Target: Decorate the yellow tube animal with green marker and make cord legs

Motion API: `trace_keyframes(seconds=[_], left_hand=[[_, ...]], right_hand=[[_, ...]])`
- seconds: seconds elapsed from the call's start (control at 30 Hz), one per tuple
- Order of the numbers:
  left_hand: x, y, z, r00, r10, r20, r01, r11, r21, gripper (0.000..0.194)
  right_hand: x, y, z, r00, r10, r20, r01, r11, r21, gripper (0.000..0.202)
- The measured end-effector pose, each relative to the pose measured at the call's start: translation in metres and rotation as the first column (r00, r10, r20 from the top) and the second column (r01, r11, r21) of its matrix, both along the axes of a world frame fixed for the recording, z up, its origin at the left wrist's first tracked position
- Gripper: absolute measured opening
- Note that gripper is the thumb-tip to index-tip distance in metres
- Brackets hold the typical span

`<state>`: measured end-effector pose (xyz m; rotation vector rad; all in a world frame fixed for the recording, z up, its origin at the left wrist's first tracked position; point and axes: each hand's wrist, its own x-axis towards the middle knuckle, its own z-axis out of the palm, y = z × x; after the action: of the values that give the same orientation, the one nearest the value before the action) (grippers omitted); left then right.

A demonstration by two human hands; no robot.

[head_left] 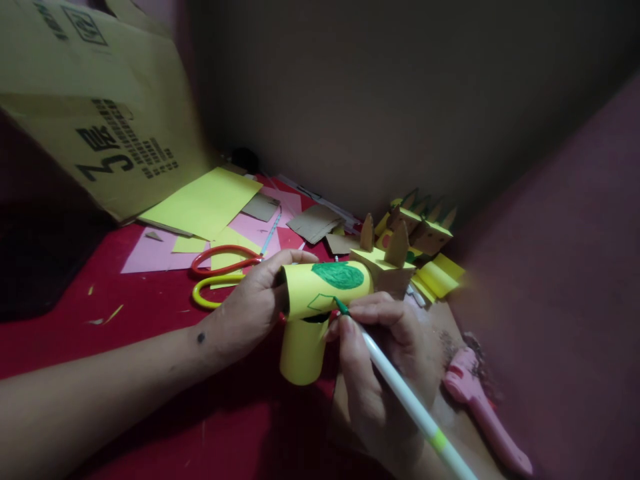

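A yellow paper tube figure (300, 287) lies sideways, with a cardboard head with two pointed ears (385, 261) at its right end and a second yellow tube (303, 353) hanging below. My left hand (255, 300) is wrapped round its left end. In my right hand (383, 360) is a white marker (400, 387), its green tip touching the tube. A filled green patch (340, 275) shows on the tube, and below it is a thin green angular outline (321, 303).
Scissors with red and yellow handles (225, 251) lie behind my left hand, near yellow paper (210, 200) and cardboard scraps (314, 223). A large cardboard box (115, 87) stands at left. Similar figures (425, 230) sit behind; a pink glue gun (483, 407) lies at right.
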<state>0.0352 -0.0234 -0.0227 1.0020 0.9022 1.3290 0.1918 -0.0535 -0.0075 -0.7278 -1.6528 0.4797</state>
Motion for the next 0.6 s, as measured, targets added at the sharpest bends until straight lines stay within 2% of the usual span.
trace_keyframes(seconds=[0.1, 0.27, 0.6], left_hand=[[0.0001, -0.0001, 0.001, 0.999, 0.012, -0.047, -0.014, 0.999, -0.04, 0.036], [-0.0017, 0.0001, 0.0004, 0.997, -0.006, -0.071, 0.004, 1.0, -0.026, 0.036], [0.0005, 0.0001, 0.0015, 1.0, -0.006, -0.019, 0.006, 0.999, -0.036, 0.04]], right_hand=[[-0.0001, -0.0002, -0.0002, 1.0, -0.013, 0.009, 0.013, 1.0, -0.002, 0.016], [-0.0016, -0.0005, -0.0002, 0.999, -0.023, -0.026, 0.023, 1.0, 0.0, 0.016], [-0.0008, 0.0001, -0.0014, 1.0, -0.01, -0.013, 0.01, 1.0, 0.008, 0.017]])
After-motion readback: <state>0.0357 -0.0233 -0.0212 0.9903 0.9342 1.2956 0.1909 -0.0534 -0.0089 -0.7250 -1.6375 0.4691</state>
